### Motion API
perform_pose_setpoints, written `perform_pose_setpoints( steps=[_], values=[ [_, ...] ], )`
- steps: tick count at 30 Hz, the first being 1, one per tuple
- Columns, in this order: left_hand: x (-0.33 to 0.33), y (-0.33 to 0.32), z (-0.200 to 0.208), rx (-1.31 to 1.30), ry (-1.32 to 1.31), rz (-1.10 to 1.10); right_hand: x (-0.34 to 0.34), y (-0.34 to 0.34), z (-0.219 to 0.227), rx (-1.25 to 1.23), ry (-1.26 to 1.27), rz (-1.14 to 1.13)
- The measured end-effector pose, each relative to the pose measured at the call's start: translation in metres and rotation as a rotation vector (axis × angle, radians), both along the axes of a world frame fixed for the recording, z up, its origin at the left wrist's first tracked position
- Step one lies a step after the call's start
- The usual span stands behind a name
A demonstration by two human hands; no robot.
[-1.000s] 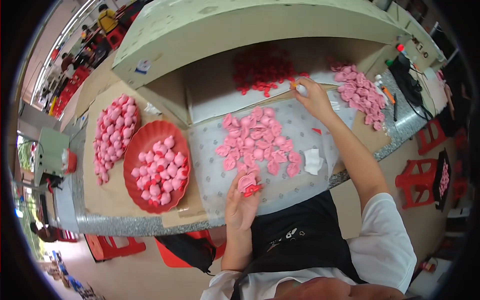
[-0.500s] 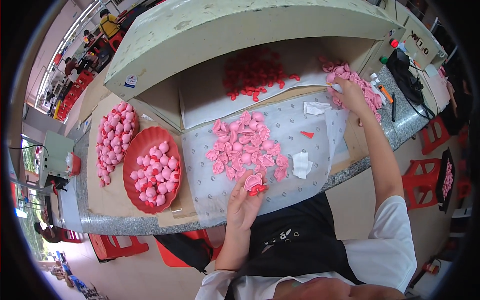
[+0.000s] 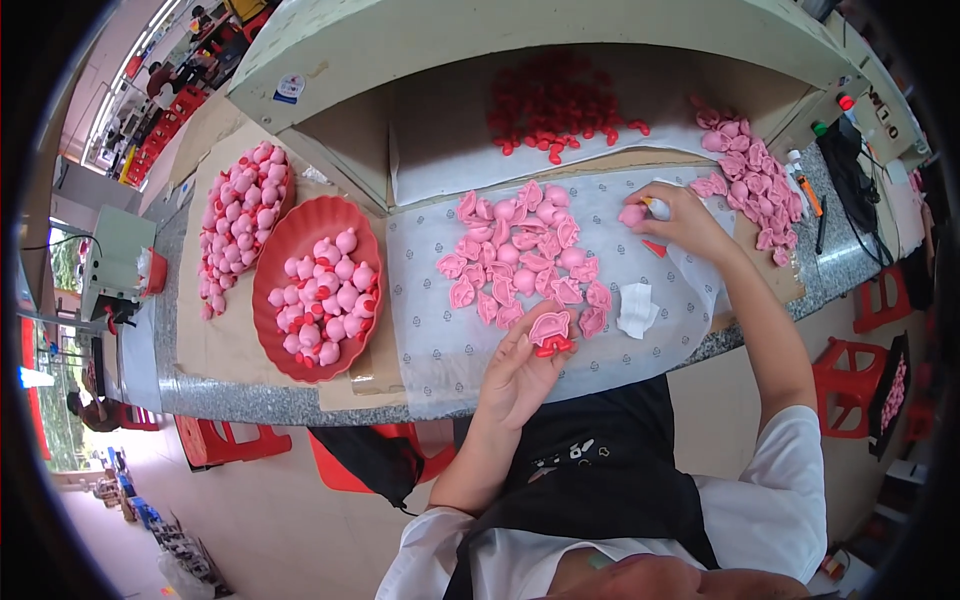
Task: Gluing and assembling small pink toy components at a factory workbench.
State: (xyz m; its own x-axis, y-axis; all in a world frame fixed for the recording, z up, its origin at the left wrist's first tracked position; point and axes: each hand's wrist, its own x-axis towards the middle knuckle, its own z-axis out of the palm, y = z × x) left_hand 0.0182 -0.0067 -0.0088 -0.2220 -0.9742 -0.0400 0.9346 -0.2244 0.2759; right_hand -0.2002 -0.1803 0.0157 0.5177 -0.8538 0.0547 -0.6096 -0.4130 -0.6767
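Close to the table's front edge, my left hand (image 3: 515,375) pinches a hollow pink shell piece (image 3: 549,325) with a red piece (image 3: 555,347) at its lower side. The shell's open face is turned up. My right hand (image 3: 690,222) is over the right part of the patterned sheet (image 3: 420,350). Its fingers close on a small round pink piece (image 3: 631,215) and a small white tube (image 3: 657,208), whose far part is hidden in the palm. Between the hands lies a spread of pink shell pieces (image 3: 525,255), some hollow side up, some rounded side up.
A red scalloped bowl (image 3: 262,325) of pink-and-red figures stands left, beside another heap of figures (image 3: 240,215). Red pieces (image 3: 560,100) lie under the pale green hood (image 3: 560,30). More pink shells (image 3: 760,185), an orange pen (image 3: 810,196) and a folded white tissue (image 3: 637,308) are at right.
My right hand has moved left from the pink heap and now has a round pink piece at its fingertips beside the tube. The left hand still holds the shell and red piece; the view has shifted.
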Motion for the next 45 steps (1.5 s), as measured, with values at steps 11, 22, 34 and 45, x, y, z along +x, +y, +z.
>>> perform_pose_setpoints(
  steps=[11, 22, 34, 45],
  values=[
    [-0.005, -0.009, 0.0, 0.023, -0.031, -0.049, 0.057, 0.106, 0.042, 0.1, -0.444, 0.168],
    [-0.006, -0.002, 0.0, -0.06, -0.107, -0.064, 0.063, 0.117, 0.034, 0.032, -0.408, 0.184],
    [-0.001, -0.002, 0.004, -0.132, -0.317, -0.086, 0.064, 0.104, 0.051, 0.242, -0.33, 0.279],
    [0.02, -0.01, 0.002, -0.439, -0.92, 0.107, 0.068, 0.107, 0.029, 1.107, -0.684, 0.144]
  ],
)
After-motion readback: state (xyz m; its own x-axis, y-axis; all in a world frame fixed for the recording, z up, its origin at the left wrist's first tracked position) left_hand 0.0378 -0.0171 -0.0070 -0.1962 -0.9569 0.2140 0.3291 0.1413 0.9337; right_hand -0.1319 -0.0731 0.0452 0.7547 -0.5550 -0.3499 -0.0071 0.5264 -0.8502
